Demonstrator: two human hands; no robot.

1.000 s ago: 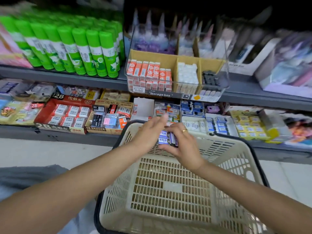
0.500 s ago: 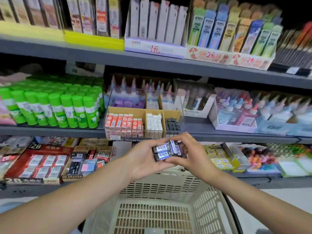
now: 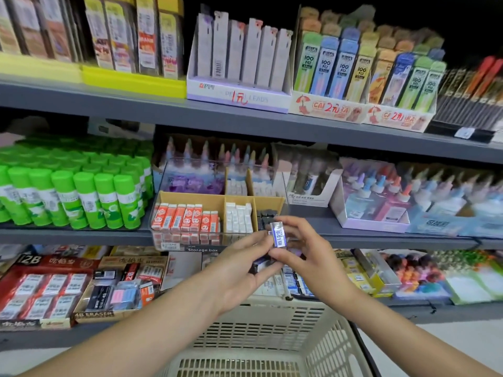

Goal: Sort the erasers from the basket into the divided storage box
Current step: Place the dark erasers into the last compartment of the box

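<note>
A blue-labelled eraser (image 3: pixel 278 235) is pinched upright between the thumb and fingers of the right hand (image 3: pixel 304 251), just in front of the divided storage box (image 3: pixel 190 247) on the middle shelf (image 3: pixel 381 235). More dark erasers (image 3: pixel 261 265) are gripped in the curled left hand (image 3: pixel 236 273), touching the right. In the box, 3 compartments are seen: red-wrapped, white and black erasers. The cream basket (image 3: pixel 261 336) is seen below the hands.

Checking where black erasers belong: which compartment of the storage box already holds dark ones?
The rightmost compartment, just behind the right hand; the left one holds orange-sleeved erasers, the middle one white erasers.
</note>
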